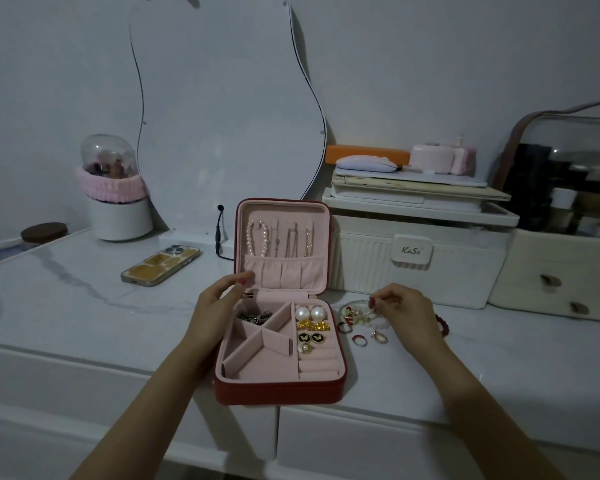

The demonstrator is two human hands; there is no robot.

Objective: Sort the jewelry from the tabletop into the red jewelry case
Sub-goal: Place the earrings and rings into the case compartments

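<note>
Jewelry [355, 320] remaining on the tabletop [84, 292] lies in a small heap right of centre in the frame, just beside the right wall of the case [279, 389]. A piece at the top of that heap is pinched between thumb and fingertips of the right hand [400, 315]; which piece it is, a thin bangle or a chain, cannot be told. The left hand [217, 306] is set against the left side of the case near the hinge, fingers loosely curled round its edge, so the case is steadied.

Several rings [359, 340] are seen loose below the heap, and a dark red bracelet [442, 325] is partly hidden behind the right wrist. Inside the case, earrings [309, 313] are seated in the right-hand rolls, a dark tangle [253, 316] fills the upper left compartment, and necklaces [278, 239] hang in the lid. The lower compartments and lower rolls are unfilled.

A pick from the heap is judged to be the step in hand, with the sorting partly done. Next, the pinched piece needs to be lifted free without the tangled neighbours being dragged along, then carried left over the wall into an unfilled compartment.
</note>
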